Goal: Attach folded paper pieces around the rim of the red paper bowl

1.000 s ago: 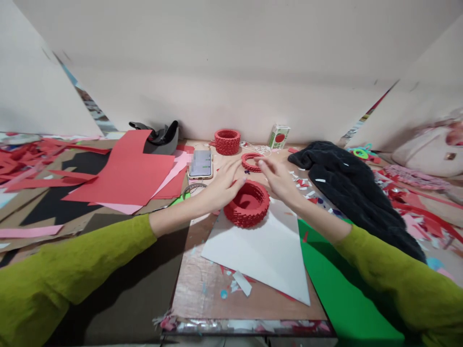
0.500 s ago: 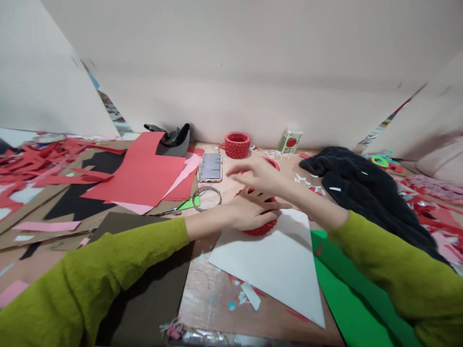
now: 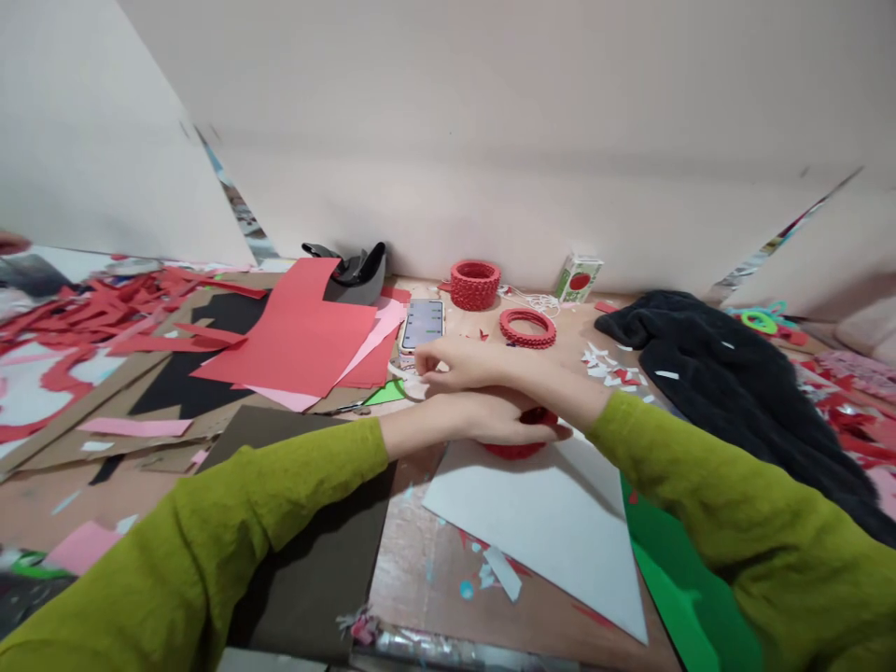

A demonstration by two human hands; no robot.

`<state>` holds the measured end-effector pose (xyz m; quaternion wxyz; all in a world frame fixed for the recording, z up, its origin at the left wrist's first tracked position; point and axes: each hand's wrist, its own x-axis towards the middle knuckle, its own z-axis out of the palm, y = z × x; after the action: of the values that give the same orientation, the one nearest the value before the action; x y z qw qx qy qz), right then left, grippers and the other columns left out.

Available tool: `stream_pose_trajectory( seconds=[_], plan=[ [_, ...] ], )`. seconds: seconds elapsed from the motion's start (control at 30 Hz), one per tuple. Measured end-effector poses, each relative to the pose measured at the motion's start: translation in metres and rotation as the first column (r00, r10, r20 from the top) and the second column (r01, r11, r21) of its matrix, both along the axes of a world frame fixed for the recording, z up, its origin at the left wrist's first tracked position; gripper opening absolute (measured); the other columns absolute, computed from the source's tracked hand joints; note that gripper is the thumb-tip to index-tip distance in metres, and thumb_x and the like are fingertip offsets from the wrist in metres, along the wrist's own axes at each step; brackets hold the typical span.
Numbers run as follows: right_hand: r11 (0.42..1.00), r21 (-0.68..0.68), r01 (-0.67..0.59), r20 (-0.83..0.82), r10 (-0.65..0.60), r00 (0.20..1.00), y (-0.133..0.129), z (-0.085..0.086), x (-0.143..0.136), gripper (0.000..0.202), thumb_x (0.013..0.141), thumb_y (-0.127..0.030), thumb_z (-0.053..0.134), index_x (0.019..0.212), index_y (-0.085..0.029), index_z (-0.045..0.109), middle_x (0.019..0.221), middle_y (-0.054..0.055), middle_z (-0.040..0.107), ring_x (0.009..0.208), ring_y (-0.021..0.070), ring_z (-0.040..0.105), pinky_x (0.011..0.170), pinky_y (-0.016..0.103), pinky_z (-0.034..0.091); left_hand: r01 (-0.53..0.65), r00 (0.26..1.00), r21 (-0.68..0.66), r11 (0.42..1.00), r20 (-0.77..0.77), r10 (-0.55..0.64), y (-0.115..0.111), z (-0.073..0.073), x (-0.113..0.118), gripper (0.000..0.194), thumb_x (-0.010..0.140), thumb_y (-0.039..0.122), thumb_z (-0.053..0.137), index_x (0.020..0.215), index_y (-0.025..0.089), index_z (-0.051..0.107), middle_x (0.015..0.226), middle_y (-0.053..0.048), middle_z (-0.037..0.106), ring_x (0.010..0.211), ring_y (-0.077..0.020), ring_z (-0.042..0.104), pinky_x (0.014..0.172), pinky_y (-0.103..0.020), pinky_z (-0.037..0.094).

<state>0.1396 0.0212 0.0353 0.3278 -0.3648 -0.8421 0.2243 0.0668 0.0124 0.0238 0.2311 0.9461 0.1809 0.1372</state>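
While left hand (image 3: 490, 422) covers red ring (image 3: 516, 446), right hand (image 3: 466, 362) crosses above

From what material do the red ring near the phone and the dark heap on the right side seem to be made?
The red ring looks like matte folded paper: its rim shows small repeated ridges, in the same red as the paper sheets nearby. The dark heap seems to be soft fuzzy fabric, perhaps fleece; it lies in folds, and paper scraps cling to it.

3 red paper rings (image 3: 527, 328), 1 phone (image 3: 424, 324).
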Motion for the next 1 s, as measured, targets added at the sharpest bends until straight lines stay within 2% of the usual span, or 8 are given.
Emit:
stream_pose_trajectory(
  seconds=[0.27,0.37,0.47,0.53,0.6,0.67,0.77,1.0],
  plan=[
    [0.998,-0.016,-0.064,-0.148,0.061,0.987,0.012,0.039,0.044,0.02,0.088,-0.039,0.062,0.088,-0.019,0.063,0.087,0.004,0.066,0.083,0.0171,0.063,0.076,0.032,0.052,0.344,0.933,0.094,0.934,-0.147,-0.329,0.016,0.025,-0.001,0.052,0.091,0.051,0.051,0.137,0.027,0.054,0.154,-0.005,0.04,0.143,-0.0288,0.033,0.117,-0.045,0.026],
    [0.997,-0.04,-0.063,-0.273,0.049,0.961,0.013,0.051,0.067,0.023,0.088,-0.042,0.062,0.088,-0.019,0.063,0.087,0.004,0.065,0.082,0.0168,0.063,0.078,0.033,0.052,0.429,0.902,0.213,0.878,-0.04,-0.43,0.015,0.028,-0.004,0.049,0.09,0.051,0.052,0.134,0.03,0.056,0.147,-0.005,0.05,0.14,-0.0273,0.04,0.118,-0.046,0.024],
    [0.999,-0.037,0.019,-0.323,-0.03,0.946,0.007,0.058,0.088,0.025,0.089,-0.044,0.064,0.091,-0.019,0.066,0.088,0.004,0.067,0.083,0.017,0.064,0.08,0.033,0.051,0.296,0.872,0.358,0.886,0.277,-0.403,0.012,0.029,-0.018,0.035,0.09,0.04,0.055,0.123,0.029,0.061,0.118,-0.006,0.069,0.112,-0.0223,0.061,0.101,-0.038,0.044],
    [0.999,-0.028,0.04,-0.316,-0.047,0.948,0.001,0.059,0.097,0.022,0.089,-0.042,0.064,0.092,-0.02,0.068,0.089,0.004,0.068,0.084,0.0167,0.064,0.082,0.032,0.051,0.007,0.773,0.387,0.922,0.583,-0.25,0.013,0.033,-0.03,0.028,0.092,0.027,0.053,0.12,0.026,0.059,0.111,-0.007,0.068,0.105,-0.0193,0.061,0.094,-0.036,0.047],
    [0.999,-0.037,0.026,-0.311,-0.036,0.95,-0.002,0.057,0.101,0.02,0.09,-0.039,0.064,0.093,-0.02,0.069,0.091,0.004,0.07,0.087,0.0168,0.065,0.083,0.032,0.052,-0.28,0.672,0.198,0.939,0.739,0.044,0.015,0.037,-0.041,0.031,0.095,0.027,0.052,0.125,0.022,0.053,0.125,-0.01,0.059,0.118,-0.0198,0.053,0.101,-0.038,0.042],
    [0.999,-0.05,0.004,-0.33,-0.02,0.944,-0.004,0.054,0.1,0.018,0.09,-0.037,0.064,0.094,-0.02,0.071,0.093,0.005,0.071,0.089,0.0175,0.066,0.084,0.032,0.052,-0.273,0.745,-0.034,0.961,0.625,0.234,0.019,0.041,-0.047,0.031,0.099,0.033,0.045,0.126,0.021,0.052,0.131,-0.01,0.055,0.123,-0.0203,0.05,0.104,-0.038,0.039],
    [0.999,-0.046,-0.012,-0.355,-0.005,0.935,-0.004,0.05,0.097,0.016,0.089,-0.034,0.067,0.095,-0.021,0.073,0.093,0.005,0.073,0.09,0.0187,0.067,0.084,0.034,0.053,-0.064,0.883,-0.296,0.953,0.428,0.192,0.024,0.04,-0.049,0.03,0.101,0.037,0.039,0.108,0.019,0.062,0.109,-0.007,0.065,0.107,-0.0184,0.058,0.096,-0.034,0.043],
    [0.97,0.08,0.228,-0.503,-0.159,0.85,-0.009,0.055,0.097,0.013,0.089,-0.029,0.066,0.097,-0.025,0.075,0.1,0.003,0.075,0.097,0.0177,0.069,0.09,0.033,0.054,0.047,0.852,-0.469,0.882,0.479,0.209,0.025,0.027,-0.046,0.024,0.096,0.036,0.051,0.091,0.017,0.065,0.093,-0.004,0.065,0.09,-0.0151,0.06,0.087,-0.03,0.045]
  ],
)
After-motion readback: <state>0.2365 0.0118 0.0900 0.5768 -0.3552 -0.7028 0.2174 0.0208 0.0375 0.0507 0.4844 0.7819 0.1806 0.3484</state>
